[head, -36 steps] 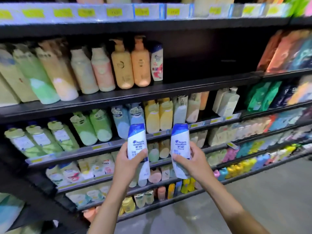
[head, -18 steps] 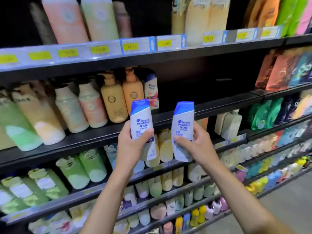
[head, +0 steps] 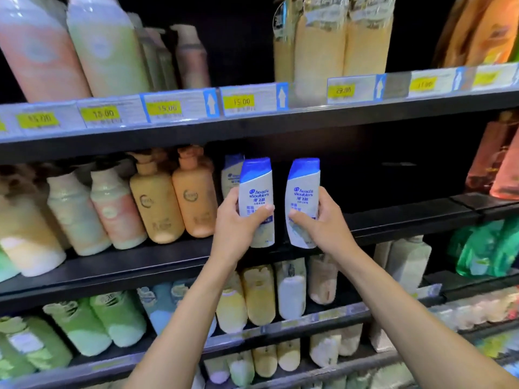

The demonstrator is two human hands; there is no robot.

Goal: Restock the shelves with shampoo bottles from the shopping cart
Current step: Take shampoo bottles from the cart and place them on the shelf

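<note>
Left hand [head: 236, 223] is wrapped around the lower half of a white shampoo bottle with a blue cap, the left bottle [head: 257, 192], thumb across the front label. Right hand [head: 323, 223] has the same grip on a matching one, the right bottle [head: 303, 192]. Both are upright, caps up, labels facing the camera, side by side with a thin gap between them.

They're held up in front of a dark stretch of the middle shelf [head: 393, 220], bottoms about level with its front edge. Can't tell if they're touching it.

At 11 o'clock from the left bottle, just behind it, a third bottle [head: 231, 175] of the same kind stands on that shelf. At 9 o'clock there are orange pump bottles [head: 193, 197], then paler ones further along. At 12 o'clock there's a strip of price tags [head: 241, 101] with yellow labels. Green pouches [head: 483, 248] sit at 4 o'clock, and yellow bottles [head: 258, 296] at 6 o'clock, one shelf down.
</note>
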